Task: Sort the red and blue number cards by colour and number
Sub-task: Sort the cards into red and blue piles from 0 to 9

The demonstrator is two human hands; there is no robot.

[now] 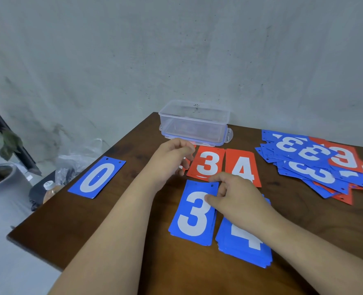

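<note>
Cards in the blue 3 stack (194, 213) lie on the counter (112, 231); the right hand (240, 205) pinches the top one's far corner with thumb and fingers (223, 178), apparently squaring it. Behind that stack the left hand (172, 156) hovers loosely curled, empty, by the red 3 (207, 165). Next: let go, then reach right of the stack to the mixed heap (316, 167).

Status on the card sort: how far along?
Done: spots started for blue 0, red 3, red 4 and blue 4.
In hand: the right hand pinches the top blue 3 card on its pile. The left hand hovers beside the red 3, grip unclear.
Left: the mixed heap at far right, still unsorted, so roughly early to midway.
</note>
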